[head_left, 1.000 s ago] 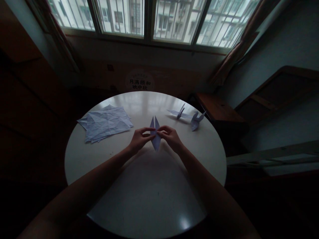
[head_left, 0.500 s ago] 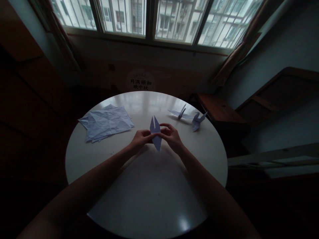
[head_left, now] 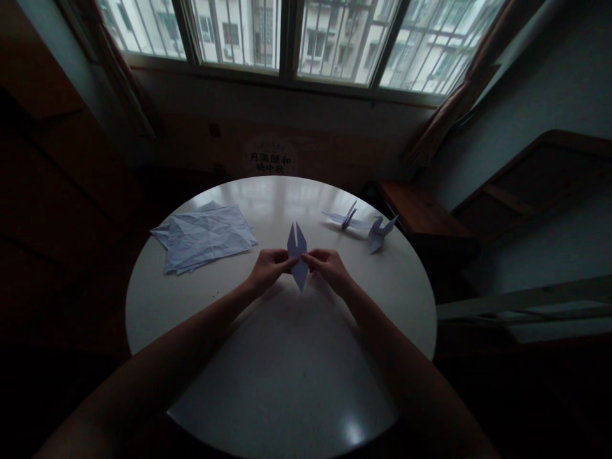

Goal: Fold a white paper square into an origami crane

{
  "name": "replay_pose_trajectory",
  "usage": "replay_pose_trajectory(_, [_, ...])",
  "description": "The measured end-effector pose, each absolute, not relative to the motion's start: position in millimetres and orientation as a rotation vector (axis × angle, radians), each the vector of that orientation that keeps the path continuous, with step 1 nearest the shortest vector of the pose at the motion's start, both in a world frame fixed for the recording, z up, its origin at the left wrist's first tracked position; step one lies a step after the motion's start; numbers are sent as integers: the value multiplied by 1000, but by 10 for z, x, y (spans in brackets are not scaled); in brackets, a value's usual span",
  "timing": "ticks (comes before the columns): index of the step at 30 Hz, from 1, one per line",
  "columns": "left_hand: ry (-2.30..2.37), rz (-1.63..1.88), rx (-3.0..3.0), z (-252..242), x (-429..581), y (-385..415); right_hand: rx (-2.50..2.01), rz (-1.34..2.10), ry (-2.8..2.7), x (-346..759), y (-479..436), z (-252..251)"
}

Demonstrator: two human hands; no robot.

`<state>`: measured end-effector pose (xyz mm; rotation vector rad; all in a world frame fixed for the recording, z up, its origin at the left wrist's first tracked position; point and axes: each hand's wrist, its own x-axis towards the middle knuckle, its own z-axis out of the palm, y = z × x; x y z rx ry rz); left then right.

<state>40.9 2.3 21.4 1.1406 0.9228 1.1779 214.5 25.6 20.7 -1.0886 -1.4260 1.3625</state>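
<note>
Between my hands, over the middle of the table, is a folded paper piece (head_left: 299,273), a narrow diamond with two split points at the far end and one point toward me. My left hand (head_left: 270,266) grips its left edge, thumb on the face. On the opposite edge my right hand (head_left: 327,264) pinches the paper between thumb and curled fingers. The fingers behind the paper are partly hidden.
The round white table (head_left: 287,370) carries a stack of creased paper sheets (head_left: 208,236) at left. Two folded paper cranes, one farther back (head_left: 348,220) and one nearer (head_left: 377,234), stand at right. Beyond the right edge is a brown wooden stool (head_left: 425,207).
The fingers of my right hand have curled in closer to the paper's right edge. The folded piece has tilted very slightly; the sheets and cranes stay where they were.
</note>
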Motion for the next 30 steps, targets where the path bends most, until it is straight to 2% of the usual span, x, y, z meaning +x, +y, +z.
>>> replay_pose_trajectory(7, [915,1131,914,154,406,50,-1052,1302,-1421,2134,241,257])
replay_pose_trajectory(17, [950,1257,1126,226,406,27,-1016,1372,-1413,2085,223,245])
replay_pose_trajectory(30, [923,1184,1085,230,445,0,-1031,1429,-1405,2082,199,188])
